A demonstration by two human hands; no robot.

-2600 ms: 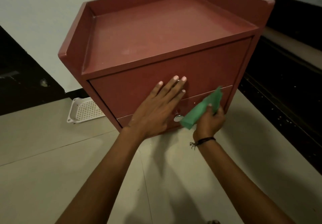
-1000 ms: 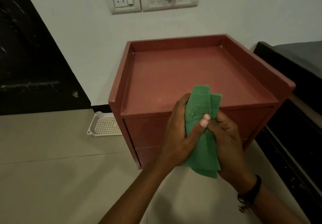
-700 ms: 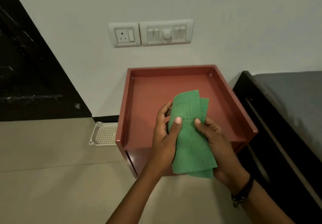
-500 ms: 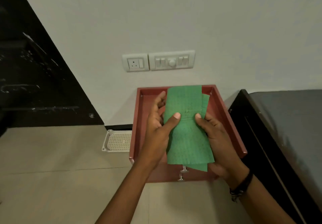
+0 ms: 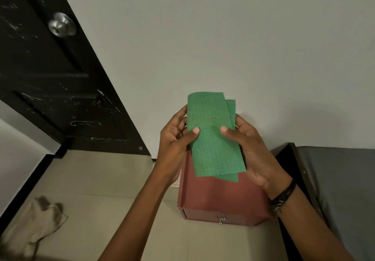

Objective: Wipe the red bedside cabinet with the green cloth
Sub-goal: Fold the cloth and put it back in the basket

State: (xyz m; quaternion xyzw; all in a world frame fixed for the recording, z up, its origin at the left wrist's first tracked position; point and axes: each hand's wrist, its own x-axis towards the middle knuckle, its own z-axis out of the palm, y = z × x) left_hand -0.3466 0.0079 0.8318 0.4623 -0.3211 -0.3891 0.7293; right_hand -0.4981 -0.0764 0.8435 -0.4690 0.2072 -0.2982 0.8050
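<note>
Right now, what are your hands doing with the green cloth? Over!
Left hand and right hand both pinch green cloth, folded, held up. Red bedside cabinet below, cloth off it. Nothing between them.

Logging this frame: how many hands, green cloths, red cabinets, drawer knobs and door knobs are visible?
Hands: 2 (left hand, right hand)
Green cloth: 1
Red cabinet: 1
Drawer knobs: 2
Door knob: 1
Total: 7

Held cloth [image 5: 213, 139] above cabinet [image 5: 219, 196], door [image 5: 50, 78] to the left, bed [image 5: 341, 189] to the right, wall [image 5: 243, 47] behind.
</note>
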